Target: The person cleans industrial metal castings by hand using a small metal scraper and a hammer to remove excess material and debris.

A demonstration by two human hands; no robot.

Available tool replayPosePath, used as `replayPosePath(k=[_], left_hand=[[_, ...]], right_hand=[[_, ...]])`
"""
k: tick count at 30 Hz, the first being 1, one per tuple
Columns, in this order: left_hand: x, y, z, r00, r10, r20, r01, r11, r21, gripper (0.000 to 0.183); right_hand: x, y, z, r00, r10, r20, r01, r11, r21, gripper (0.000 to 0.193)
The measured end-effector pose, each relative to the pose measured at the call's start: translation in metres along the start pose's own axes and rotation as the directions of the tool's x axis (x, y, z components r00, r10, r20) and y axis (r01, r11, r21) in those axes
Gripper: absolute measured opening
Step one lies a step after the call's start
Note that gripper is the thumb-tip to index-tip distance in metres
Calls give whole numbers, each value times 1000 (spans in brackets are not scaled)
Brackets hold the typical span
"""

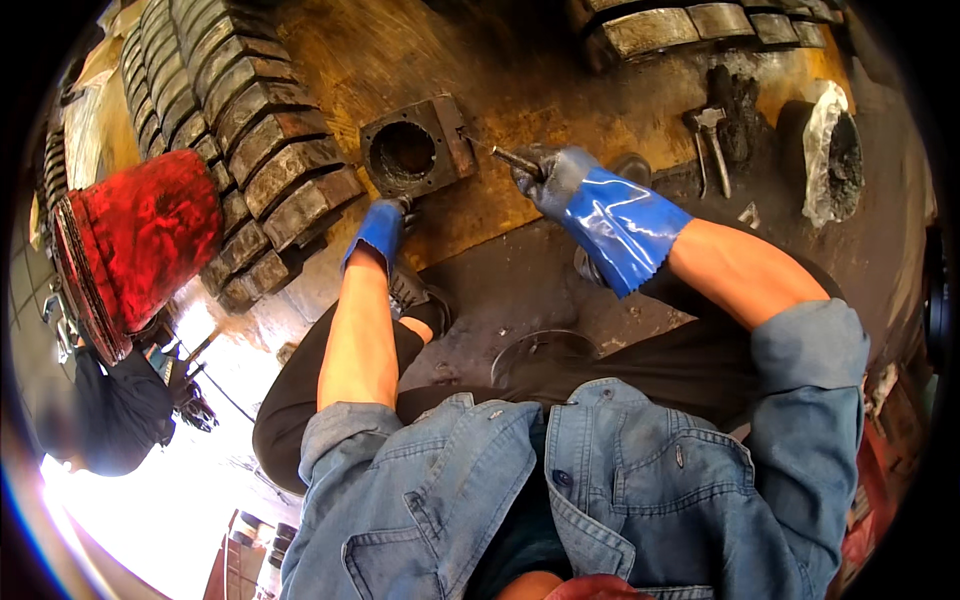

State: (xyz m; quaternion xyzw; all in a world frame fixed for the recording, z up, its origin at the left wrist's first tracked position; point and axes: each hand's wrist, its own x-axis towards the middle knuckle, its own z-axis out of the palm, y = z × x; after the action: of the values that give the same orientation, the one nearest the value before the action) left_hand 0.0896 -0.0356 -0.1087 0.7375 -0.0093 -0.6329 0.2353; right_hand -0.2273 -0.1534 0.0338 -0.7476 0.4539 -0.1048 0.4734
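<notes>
A square dark metal block [437, 140] with a large round bore lies on the stained work surface ahead of me. My left hand [383, 226], in a blue rubber glove with a darkened front, is at the block's near edge. Its fingers are mostly hidden, so their grip cannot be made out. My right hand [562, 183], in a matching glove, is closed around a short metal rod [515, 159]. The rod points left toward the block's right side, where a thin dark piece sticks out.
Stacked rows of similar blocks [265, 140] stand at left, with more blocks [655, 30] at far right. A hammer-like tool [711, 125] and a torn white bag [832, 160] of dark material lie right. A red cloth-like cover [150, 235] and another person [110, 410] are left.
</notes>
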Motion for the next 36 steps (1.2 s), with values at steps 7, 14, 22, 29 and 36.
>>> replayPosePath(k=[7, 14, 22, 29, 36], left_hand=[[7, -12, -32, 760, 497, 419, -650, 583, 488, 12], [-14, 5, -3, 990, -122, -66, 101, 960, -261, 13], [-14, 8, 7, 996, -36, 83, 52, 979, -199, 14], [-15, 14, 6, 996, 3, 88, 6, 994, -109, 13], [-16, 11, 3, 989, 72, 128, -79, 995, 56, 12]], right_hand=[[6, 41, 32, 964, 183, 194, -244, 896, 370, 17], [25, 12, 3, 871, 393, 295, -437, 894, 101, 27], [26, -27, -58, 908, 252, 335, -242, 968, -72, 15], [35, -17, -74, 878, 142, 457, -135, 990, -48, 10], [5, 13, -21, 993, -8, 118, -35, 933, 358, 11]])
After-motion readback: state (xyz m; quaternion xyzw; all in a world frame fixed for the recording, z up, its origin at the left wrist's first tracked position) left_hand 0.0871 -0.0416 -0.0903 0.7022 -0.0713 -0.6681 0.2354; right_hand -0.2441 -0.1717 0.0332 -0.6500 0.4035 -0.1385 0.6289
